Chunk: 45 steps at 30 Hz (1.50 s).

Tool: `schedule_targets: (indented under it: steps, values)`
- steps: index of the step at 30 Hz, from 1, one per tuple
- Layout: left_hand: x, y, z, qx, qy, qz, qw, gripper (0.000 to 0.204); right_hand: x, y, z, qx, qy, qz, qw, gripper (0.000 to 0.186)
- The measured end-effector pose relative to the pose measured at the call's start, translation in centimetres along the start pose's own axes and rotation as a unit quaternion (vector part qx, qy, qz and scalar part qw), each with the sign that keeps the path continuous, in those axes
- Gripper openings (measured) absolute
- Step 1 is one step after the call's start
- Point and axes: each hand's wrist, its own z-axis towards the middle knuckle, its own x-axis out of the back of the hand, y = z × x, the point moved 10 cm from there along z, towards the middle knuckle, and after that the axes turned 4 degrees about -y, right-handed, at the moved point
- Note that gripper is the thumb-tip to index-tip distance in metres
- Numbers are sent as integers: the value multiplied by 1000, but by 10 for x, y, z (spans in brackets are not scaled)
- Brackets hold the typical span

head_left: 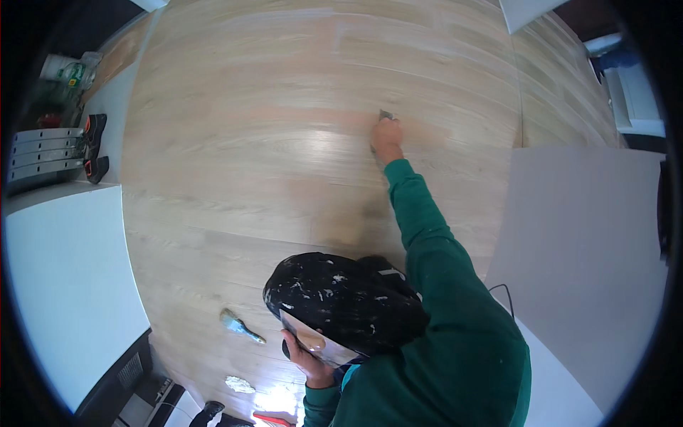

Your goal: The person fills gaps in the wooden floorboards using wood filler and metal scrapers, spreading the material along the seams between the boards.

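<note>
In the head view, one right hand (388,134) grips one scraper (385,114) against the wooden floor (249,178), nearer its right edge than its left, the scraper's middle hidden in the fist! One left hand (311,361) holds one flat plate (336,349), partly covered. One brush (242,325) lies leftward; one red object (272,420) is cut off, unclear.

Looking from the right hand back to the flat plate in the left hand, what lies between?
In the head view, from the right hand: bare wood-look floor, then the paint-spattered black trousers, bordering the flat plate.
</note>
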Motion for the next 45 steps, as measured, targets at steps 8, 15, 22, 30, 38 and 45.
schedule_targets:
  steps: [8, 15, 22, 30, 38, 45]
  values:
    - [-2, -4, 0, 42, -11, -26, 999, 53, -35, -127, -3, 32, 66, 107, 992, 29]
    - [6, -5, 1, 55, 18, -41, 997, 53, -49, -228, -16, 122, 67, 121, 983, 28]
    - [11, -8, -3, 62, 39, -27, 997, 56, -92, -317, -14, 168, 42, 32, 984, 23]
    - [1, -4, -8, 50, 57, 37, 996, 60, -92, -387, -21, 203, 23, 35, 978, 23]
    - [-7, 26, -7, -7, -10, -76, 997, 47, 49, -344, -109, 384, -43, 341, 857, 18]
    - [-124, 120, 71, 10, -155, -159, 975, 51, 250, -248, -319, 746, -119, 429, 496, 49]
